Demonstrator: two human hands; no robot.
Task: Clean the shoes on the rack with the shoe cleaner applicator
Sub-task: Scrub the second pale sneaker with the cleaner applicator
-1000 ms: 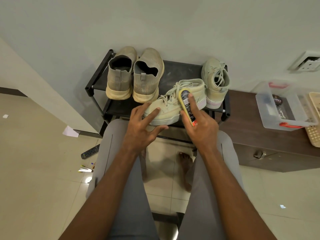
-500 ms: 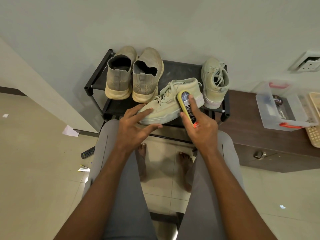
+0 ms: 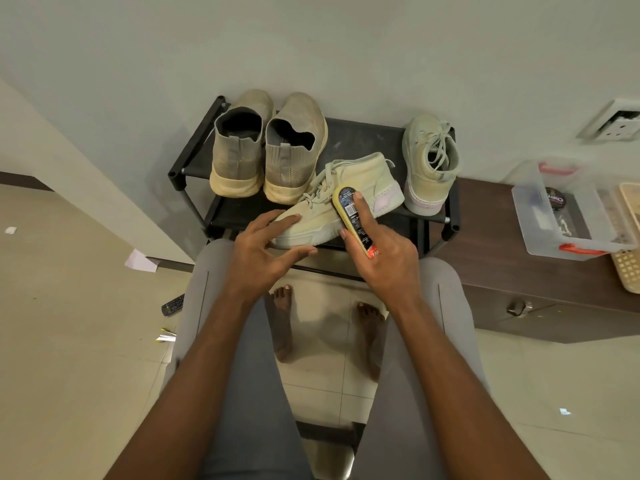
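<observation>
Since a second ago the sneaker (image 3: pixel 341 202) has swung on the rack (image 3: pixel 194 161): toe now points left toward the person's left knee, heel up-right, and it sits lower on the front edge. Left hand (image 3: pixel 263 251) followed it and now rests on the toe, fingers straight and spread, thumb under the sole edge. Right hand (image 3: pixel 381 258) grips the shoe cleaner applicator (image 3: pixel 353 220), fingers curled around its body, index finger laid flat along the label, pad end against the sneaker's side.

Progress, as a judgement: early. One shoe is being worked, side panel only. Its mate (image 3: pixel 429 164) stands at the right end of the rack and the grey slip-on pair (image 3: pixel 270 150) stands heels-out at the left; all three look untouched (grey pair visibly dusty on the soles). So three shoes plus the rest of this one remain.

Containers: a clear plastic box (image 3: pixel 540 233) with red handles sits on the dark cabinet (image 3: pixel 485 244) to the right, lid off. Inside is a round black tin (image 3: pixel 554 202) and some pale items, too blurred to name. A beige basket (image 3: pixel 628 271) is just beside it, contents not visible.
</observation>
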